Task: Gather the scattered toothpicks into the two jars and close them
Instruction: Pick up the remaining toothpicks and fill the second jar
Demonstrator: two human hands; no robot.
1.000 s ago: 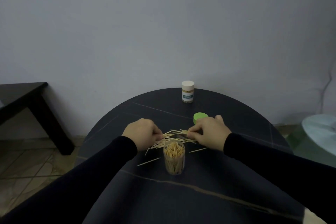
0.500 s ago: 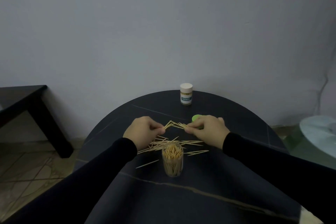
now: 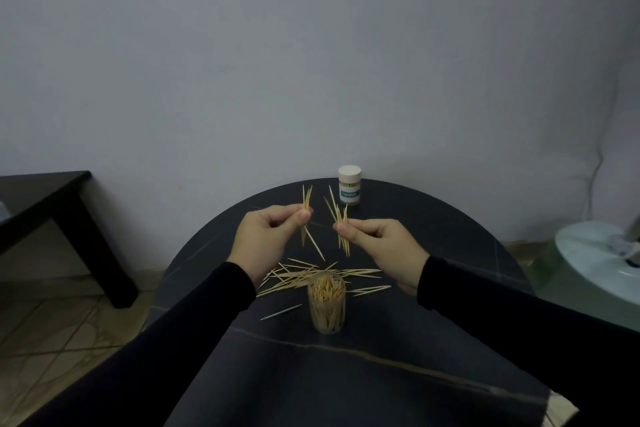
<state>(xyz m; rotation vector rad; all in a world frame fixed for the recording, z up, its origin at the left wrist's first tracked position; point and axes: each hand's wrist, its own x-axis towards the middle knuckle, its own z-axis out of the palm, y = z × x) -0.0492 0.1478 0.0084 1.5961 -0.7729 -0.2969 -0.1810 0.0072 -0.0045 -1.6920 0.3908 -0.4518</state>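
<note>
On the round dark worktop [image 3: 433, 253] I see the open jar [image 3: 326, 303] nearly full, the far jar [image 3: 350, 190] capped, loose toothpicks [image 3: 311, 276] still scattered. Left hand [image 3: 268, 236] and right hand [image 3: 381, 246] fingers each pinch a raised bundle; I judge us midway.

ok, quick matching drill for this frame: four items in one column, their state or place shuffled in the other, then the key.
1. white-capped jar
2. open jar
3. left hand
4. loose toothpicks

A. pinches a small bundle, raised above the table
B. lidless, packed with toothpicks, near side
C. closed, far edge of the round table
D. lying flat, scattered behind the near jar

Pairs: 1-C, 2-B, 3-A, 4-D
</note>
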